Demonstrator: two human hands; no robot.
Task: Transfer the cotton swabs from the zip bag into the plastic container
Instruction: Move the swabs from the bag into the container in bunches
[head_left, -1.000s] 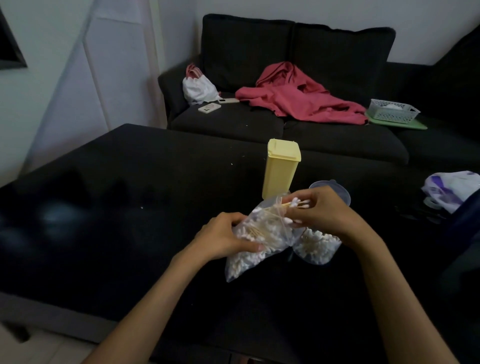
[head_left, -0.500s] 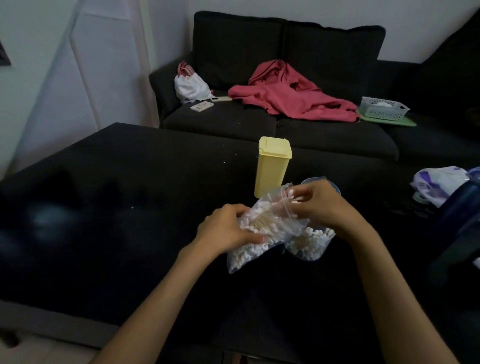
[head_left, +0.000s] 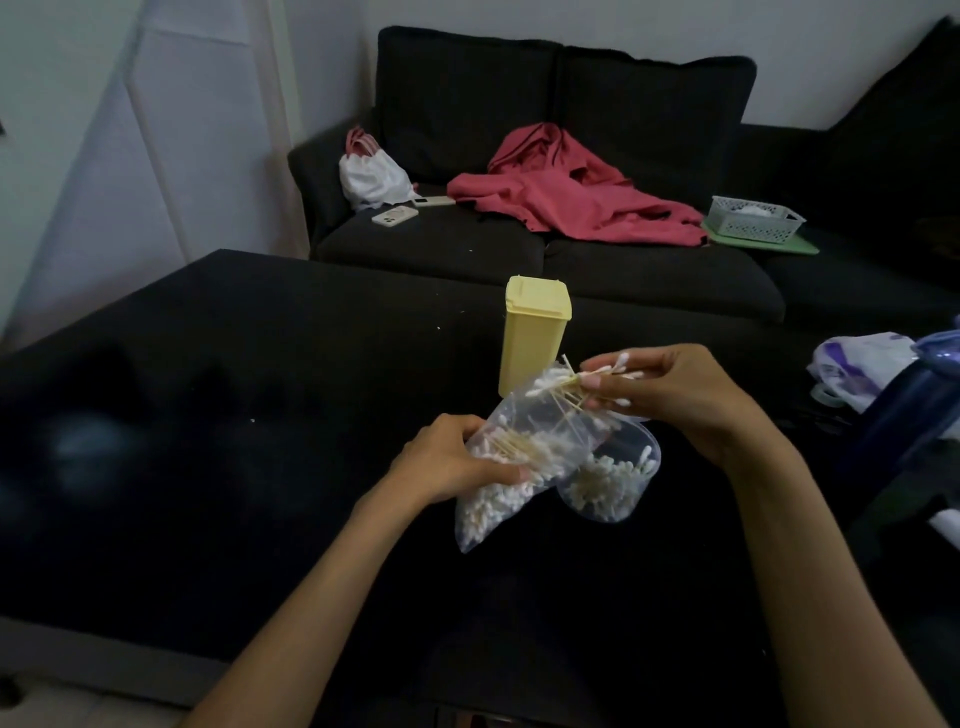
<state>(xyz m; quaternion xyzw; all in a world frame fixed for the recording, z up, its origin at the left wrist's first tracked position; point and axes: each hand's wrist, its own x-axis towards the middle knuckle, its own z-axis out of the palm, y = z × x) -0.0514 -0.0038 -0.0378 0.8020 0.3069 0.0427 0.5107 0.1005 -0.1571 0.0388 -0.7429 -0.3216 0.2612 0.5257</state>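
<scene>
Cotton swabs (head_left: 605, 382), light and thin, slip easily; the right hand (head_left: 670, 395) pinches a bunch by the sticks while the left hand (head_left: 447, 460) grips the soft bag (head_left: 519, 467)

I see a black table (head_left: 218, 395) with a pale yellow box (head_left: 532, 338) on it, white-tipped swabs (head_left: 605, 376) on tan sticks, a clear bag (head_left: 519, 467) and a clear tub (head_left: 618, 483). Behind them are a black sofa (head_left: 519, 130), a pinkish-red cloth (head_left: 571, 197), a white pouch (head_left: 371, 179) with red straps and a grey latticed basket (head_left: 756, 221) on a green mat (head_left: 763, 244)
</scene>
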